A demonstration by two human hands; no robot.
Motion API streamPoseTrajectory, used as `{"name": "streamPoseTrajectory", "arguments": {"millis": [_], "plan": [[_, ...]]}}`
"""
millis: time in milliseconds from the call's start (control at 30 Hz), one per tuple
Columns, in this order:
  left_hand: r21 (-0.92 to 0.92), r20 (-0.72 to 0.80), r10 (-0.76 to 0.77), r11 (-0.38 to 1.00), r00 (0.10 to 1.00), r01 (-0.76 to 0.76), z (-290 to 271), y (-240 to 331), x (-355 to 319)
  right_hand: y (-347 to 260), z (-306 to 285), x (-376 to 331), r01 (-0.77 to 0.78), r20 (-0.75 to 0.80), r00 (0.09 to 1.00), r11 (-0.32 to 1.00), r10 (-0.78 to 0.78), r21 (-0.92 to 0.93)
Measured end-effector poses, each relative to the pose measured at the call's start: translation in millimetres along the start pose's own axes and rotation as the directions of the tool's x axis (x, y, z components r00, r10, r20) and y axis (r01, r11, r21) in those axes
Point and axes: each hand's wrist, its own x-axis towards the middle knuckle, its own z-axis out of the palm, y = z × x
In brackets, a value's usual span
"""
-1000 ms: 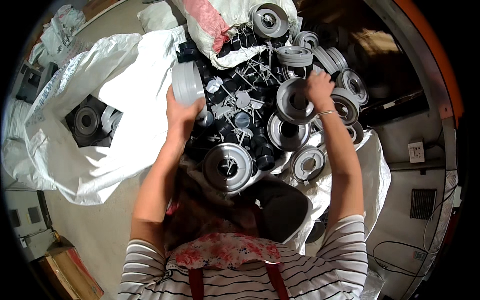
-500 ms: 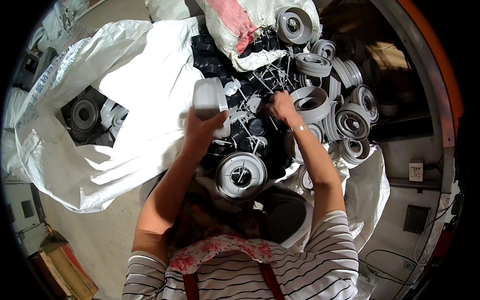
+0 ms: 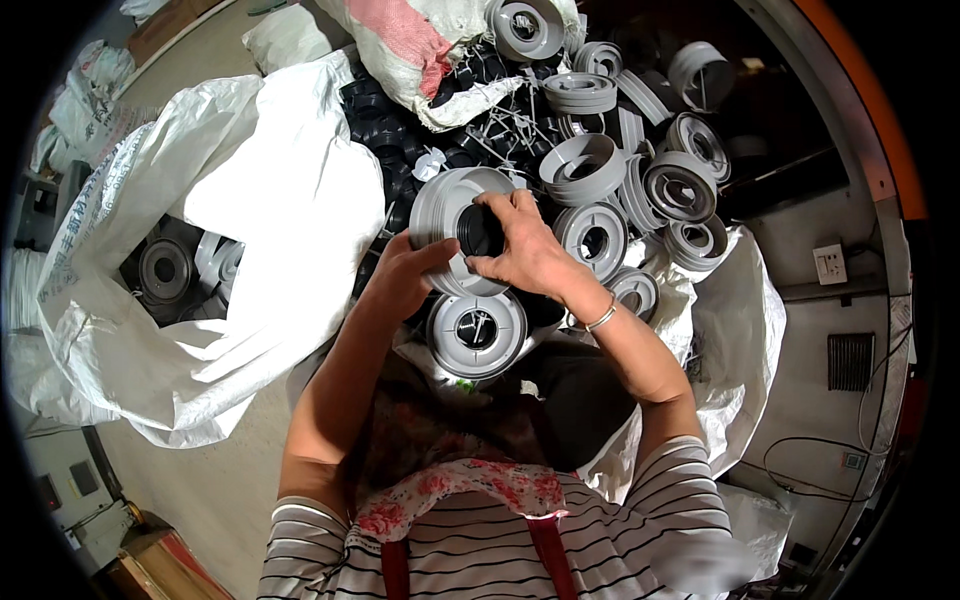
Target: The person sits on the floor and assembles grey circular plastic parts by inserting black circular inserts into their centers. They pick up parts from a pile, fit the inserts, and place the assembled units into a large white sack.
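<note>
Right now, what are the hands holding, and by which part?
Both hands hold one grey plastic wheel. The left hand grips its lower rim; the right hand presses a black ring at its centre hole.

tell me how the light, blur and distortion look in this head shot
Head view: strong fisheye, black corners, and the wall edge at right bows. Light is bright on the white sack and dim in the top-right corner. The hands, left hand and right hand, and the grey ring look sharp; the striped sleeve at the bottom is smeared.
</note>
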Motion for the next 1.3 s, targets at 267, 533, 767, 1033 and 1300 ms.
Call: {"name": "streamPoseTrajectory", "arguments": {"millis": [267,533,767,1033,1300], "plan": [[0.137,0.075,-0.049,0.990,0.996,0.038,-1,3,-3,7,-5,-13,0.321,0.064,0.947,0.932,-0.314,-0.171],[0.210,0.153,-0.046,0.978,0.987,0.013,5,5,-6,9,-8,-19,0.281,0.093,0.958,0.955,-0.273,-0.094],[0.254,0.167,0.150,0.948,0.975,-0.189,18,-3,-8,21,-11,-3,-0.650,0.561,0.760,0.398,0.328,0.647],[0.355,0.064,0.179,0.915,0.982,-0.191,8,-8,-5,20,-18,-2,-0.545,0.487,0.808,0.735,0.332,0.403],[0.908,0.185,0.515,0.237,0.837,-0.347,4,-1,-7,48,4,9,-0.533,0.446,0.836,0.668,0.321,0.519]]}}
